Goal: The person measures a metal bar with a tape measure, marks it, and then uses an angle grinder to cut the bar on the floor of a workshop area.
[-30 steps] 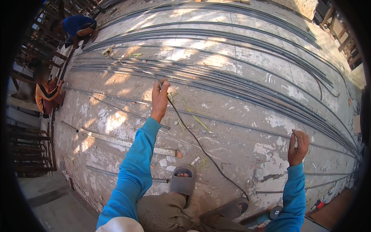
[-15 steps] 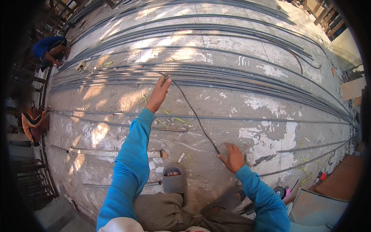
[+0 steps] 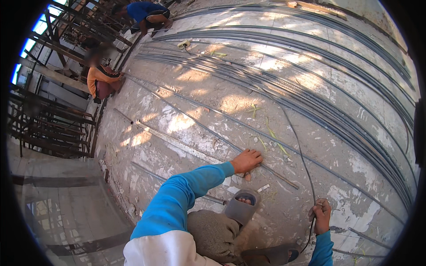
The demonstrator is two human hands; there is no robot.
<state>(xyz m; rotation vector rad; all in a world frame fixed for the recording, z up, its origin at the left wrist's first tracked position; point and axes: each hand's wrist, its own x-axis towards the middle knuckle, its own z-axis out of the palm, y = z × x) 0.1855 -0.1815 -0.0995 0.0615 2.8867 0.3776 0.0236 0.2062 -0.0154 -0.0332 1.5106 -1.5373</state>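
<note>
My left hand (image 3: pixel 247 160) is down at the floor, its fingers curled over a thin steel bar (image 3: pixel 280 176) near the bar's close end. That bar runs away to the far left, toward a crouching person. At lower right my right hand (image 3: pixel 321 215) is closed round a black cable (image 3: pixel 298 133). From the hand the cable goes up to the bundle of ribbed steel bars (image 3: pixel 306 99), and its lower part hangs down beside my sandalled foot (image 3: pixel 290 253).
Two people crouch at the far left, one in an orange top (image 3: pixel 96 80), one in blue (image 3: pixel 141 11). Long steel bars (image 3: pixel 346 46) cross the concrete floor (image 3: pixel 208 155). A pale metal strip (image 3: pixel 177 142) and a short pipe (image 3: pixel 213 198) lie left of my other sandal (image 3: pixel 242 206).
The view has swung to the left. My left hand has left the cable by the bundle and come down onto the thin bar. My right hand has closed on the cable.
</note>
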